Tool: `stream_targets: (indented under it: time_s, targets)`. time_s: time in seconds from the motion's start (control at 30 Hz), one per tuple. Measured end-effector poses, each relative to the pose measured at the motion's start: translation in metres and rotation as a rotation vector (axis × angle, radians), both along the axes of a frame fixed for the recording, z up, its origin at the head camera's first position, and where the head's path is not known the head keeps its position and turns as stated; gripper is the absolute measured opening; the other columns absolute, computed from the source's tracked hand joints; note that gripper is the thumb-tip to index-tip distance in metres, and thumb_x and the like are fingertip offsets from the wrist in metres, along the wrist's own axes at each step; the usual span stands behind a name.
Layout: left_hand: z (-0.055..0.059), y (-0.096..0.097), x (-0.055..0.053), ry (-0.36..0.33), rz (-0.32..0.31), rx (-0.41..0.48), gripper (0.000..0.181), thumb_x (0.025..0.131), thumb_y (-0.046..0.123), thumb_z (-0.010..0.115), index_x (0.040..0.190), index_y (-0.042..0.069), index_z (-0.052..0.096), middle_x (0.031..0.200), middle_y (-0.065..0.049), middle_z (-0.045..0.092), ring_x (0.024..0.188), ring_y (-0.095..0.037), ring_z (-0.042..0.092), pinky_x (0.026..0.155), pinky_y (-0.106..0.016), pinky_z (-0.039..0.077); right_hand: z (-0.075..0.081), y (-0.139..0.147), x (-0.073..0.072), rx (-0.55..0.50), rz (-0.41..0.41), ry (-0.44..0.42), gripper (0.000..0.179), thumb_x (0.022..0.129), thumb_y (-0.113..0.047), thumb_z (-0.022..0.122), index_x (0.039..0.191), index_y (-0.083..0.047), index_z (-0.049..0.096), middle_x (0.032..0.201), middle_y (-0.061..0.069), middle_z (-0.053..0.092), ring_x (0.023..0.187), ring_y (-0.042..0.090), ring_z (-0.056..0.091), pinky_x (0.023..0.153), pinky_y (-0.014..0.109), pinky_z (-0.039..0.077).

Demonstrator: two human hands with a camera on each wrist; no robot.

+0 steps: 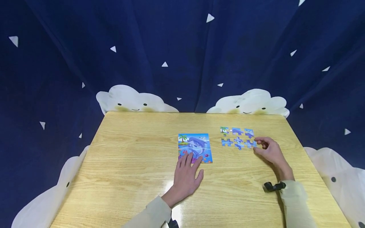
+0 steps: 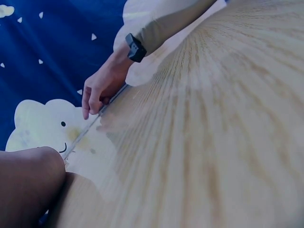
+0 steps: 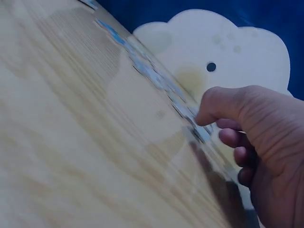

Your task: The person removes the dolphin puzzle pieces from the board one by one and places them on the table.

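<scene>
A square dolphin picture (image 1: pixel 196 142) with a palm tree lies on the table. My left hand (image 1: pixel 185 177) rests with spread fingers over its lower edge, the thumb out on the bare wood. To the right of the picture, jigsaw pieces with the same colours are laid out in two rows. My right hand (image 1: pixel 269 150) is at the right end of the lower row, its thumb and index finger at the edges of the last puzzle piece (image 1: pixel 251 144). In the right wrist view the thumb (image 3: pixel 216 104) comes down close over that piece, the other fingers curled behind it.
The wooden table (image 1: pixel 128 171) stretches out to the left and in front. White cloud shapes (image 1: pixel 134 99) line its far edge and sides, before a dark blue curtain (image 1: pixel 176 47) with white triangles. Top-row pieces (image 1: pixel 236 131) lie beyond the lower row.
</scene>
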State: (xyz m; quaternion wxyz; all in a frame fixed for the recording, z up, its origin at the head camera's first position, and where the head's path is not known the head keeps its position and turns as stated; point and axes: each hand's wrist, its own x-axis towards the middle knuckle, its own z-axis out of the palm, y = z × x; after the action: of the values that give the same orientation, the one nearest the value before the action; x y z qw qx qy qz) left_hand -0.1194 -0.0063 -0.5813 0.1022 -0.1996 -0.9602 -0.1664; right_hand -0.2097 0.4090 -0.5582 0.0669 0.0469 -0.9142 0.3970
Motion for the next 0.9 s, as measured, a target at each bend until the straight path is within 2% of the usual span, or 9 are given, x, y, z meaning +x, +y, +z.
stream_targets:
  time_s: [0.17, 0.33, 0.5, 0.57, 0.7, 0.83, 0.9]
  targets:
    - [0.003, 0.0, -0.001, -0.008, 0.0, 0.006, 0.054, 0.105, 0.046, 0.046, 0.156, 0.031, 0.05, 0.158, -0.016, 0.045, 0.153, -0.038, 0.031, 0.121, -0.054, 0.026, 0.003, -0.019, 0.007, -0.06, -0.035, 0.112, 0.041, 0.086, 0.0, 0.079, 0.125, 0.006, 0.069, 0.102, 0.018, 0.06, 0.08, 0.018, 0.048, 0.065, 0.015, 0.039]
    - [0.004, -0.001, -0.001, 0.005, -0.011, 0.02, 0.054, 0.104, 0.046, 0.048, 0.155, 0.029, 0.052, 0.156, -0.017, 0.046, 0.151, -0.04, 0.033, 0.119, -0.056, 0.028, 0.012, -0.049, 0.013, -0.107, 0.002, 0.218, 0.034, 0.085, 0.01, 0.076, 0.119, 0.007, 0.071, 0.096, 0.021, 0.063, 0.077, 0.023, 0.05, 0.064, 0.013, 0.04]
    - [0.003, -0.002, -0.003, 0.04, -0.019, 0.025, 0.052, 0.103, 0.046, 0.049, 0.152, 0.029, 0.055, 0.151, -0.016, 0.049, 0.147, -0.041, 0.037, 0.115, -0.056, 0.032, 0.034, -0.097, 0.024, -0.161, 0.133, 0.246, 0.027, 0.085, 0.018, 0.071, 0.11, 0.01, 0.071, 0.09, 0.024, 0.063, 0.076, 0.027, 0.056, 0.063, 0.014, 0.046]
    - [0.004, -0.002, -0.005, 0.041, -0.018, 0.028, 0.05, 0.103, 0.045, 0.049, 0.151, 0.031, 0.057, 0.149, -0.015, 0.049, 0.146, -0.04, 0.039, 0.114, -0.055, 0.034, 0.037, -0.115, 0.027, -0.169, 0.196, 0.239, 0.026, 0.084, 0.02, 0.069, 0.109, 0.011, 0.07, 0.09, 0.025, 0.063, 0.077, 0.026, 0.058, 0.064, 0.014, 0.05]
    - [0.005, -0.004, -0.009, 0.034, -0.015, 0.045, 0.043, 0.106, 0.038, 0.048, 0.147, 0.035, 0.061, 0.146, -0.012, 0.051, 0.142, -0.039, 0.043, 0.109, -0.054, 0.038, 0.026, -0.144, 0.026, -0.18, 0.314, 0.217, 0.026, 0.086, 0.02, 0.068, 0.111, 0.011, 0.07, 0.094, 0.023, 0.066, 0.081, 0.025, 0.062, 0.068, 0.017, 0.055]
    - [0.006, -0.006, -0.013, 0.034, -0.012, 0.065, 0.04, 0.107, 0.03, 0.048, 0.142, 0.037, 0.065, 0.143, -0.009, 0.053, 0.138, -0.036, 0.046, 0.103, -0.052, 0.042, 0.016, -0.171, 0.02, -0.186, 0.397, 0.193, 0.028, 0.088, 0.016, 0.068, 0.115, 0.008, 0.071, 0.096, 0.016, 0.067, 0.083, 0.022, 0.064, 0.07, 0.022, 0.058]
    - [0.005, -0.007, -0.014, 0.032, -0.006, 0.114, 0.039, 0.106, 0.026, 0.051, 0.14, 0.036, 0.067, 0.141, -0.009, 0.054, 0.134, -0.033, 0.048, 0.101, -0.051, 0.042, 0.013, -0.184, 0.018, -0.186, 0.429, 0.169, 0.03, 0.09, 0.013, 0.068, 0.118, 0.006, 0.07, 0.098, 0.013, 0.067, 0.085, 0.02, 0.063, 0.072, 0.023, 0.058]
